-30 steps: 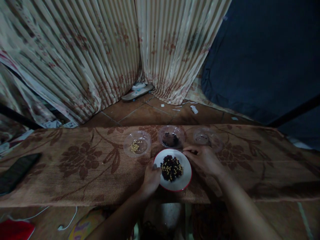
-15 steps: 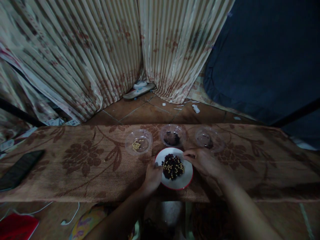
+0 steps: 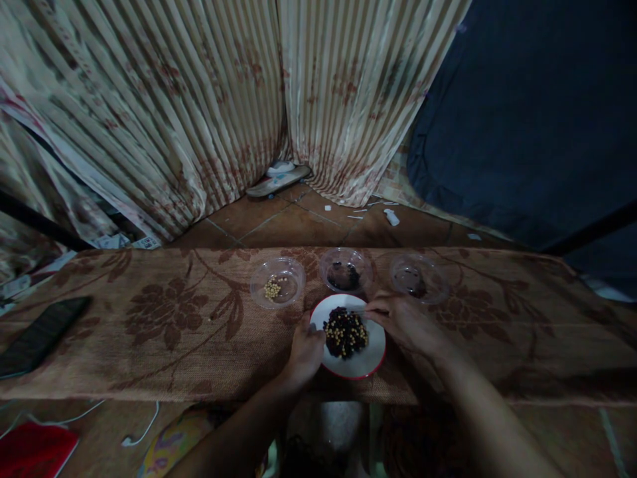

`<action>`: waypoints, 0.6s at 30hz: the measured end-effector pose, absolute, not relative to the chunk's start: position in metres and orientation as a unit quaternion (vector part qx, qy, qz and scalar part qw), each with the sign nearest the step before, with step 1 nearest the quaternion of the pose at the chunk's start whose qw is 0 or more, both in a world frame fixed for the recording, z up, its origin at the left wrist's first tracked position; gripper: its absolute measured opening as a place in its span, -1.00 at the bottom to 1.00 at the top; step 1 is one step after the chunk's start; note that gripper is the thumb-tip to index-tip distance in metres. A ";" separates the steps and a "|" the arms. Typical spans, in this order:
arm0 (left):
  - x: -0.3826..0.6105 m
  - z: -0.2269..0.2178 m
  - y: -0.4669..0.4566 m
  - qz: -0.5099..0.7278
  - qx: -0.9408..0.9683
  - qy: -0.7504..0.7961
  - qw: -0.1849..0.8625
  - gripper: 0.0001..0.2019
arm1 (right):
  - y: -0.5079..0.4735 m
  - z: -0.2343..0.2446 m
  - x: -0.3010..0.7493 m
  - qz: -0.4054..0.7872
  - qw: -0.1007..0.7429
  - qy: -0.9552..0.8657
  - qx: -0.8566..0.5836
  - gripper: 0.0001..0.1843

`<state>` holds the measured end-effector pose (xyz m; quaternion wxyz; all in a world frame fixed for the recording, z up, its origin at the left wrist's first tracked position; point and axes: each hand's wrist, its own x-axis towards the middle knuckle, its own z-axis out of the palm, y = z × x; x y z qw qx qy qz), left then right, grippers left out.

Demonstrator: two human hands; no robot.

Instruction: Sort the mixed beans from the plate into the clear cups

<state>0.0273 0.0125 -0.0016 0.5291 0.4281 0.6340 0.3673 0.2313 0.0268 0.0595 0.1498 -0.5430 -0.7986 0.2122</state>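
A white plate with a red rim stands near the table's front edge, with a mixed heap of dark and yellow beans on it. My left hand grips the plate's left rim, thumb on top. At the upper right of the plate, my right hand pinches a thin pale utensil whose tip reaches the heap's edge; its exact kind is too blurred to tell. Behind the plate are three clear bowls: the left bowl holds yellow beans, the middle bowl dark beans, the right bowl a few dark pieces.
A brown patterned cloth covers the long table. A dark phone lies at its left end. On the tiled floor beyond are a skateboard and small white scraps, in front of striped curtains. A white cable trails on the floor nearby.
The utensil's tip has shifted slightly at the heap's upper right edge. The left hand keeps its hold on the plate; the whole view has drifted a little.
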 end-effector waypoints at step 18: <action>0.028 -0.001 0.012 0.367 0.436 0.628 0.530 -0.62 | 0.028 0.053 0.233 0.193 0.123 -0.809 -0.542 -0.75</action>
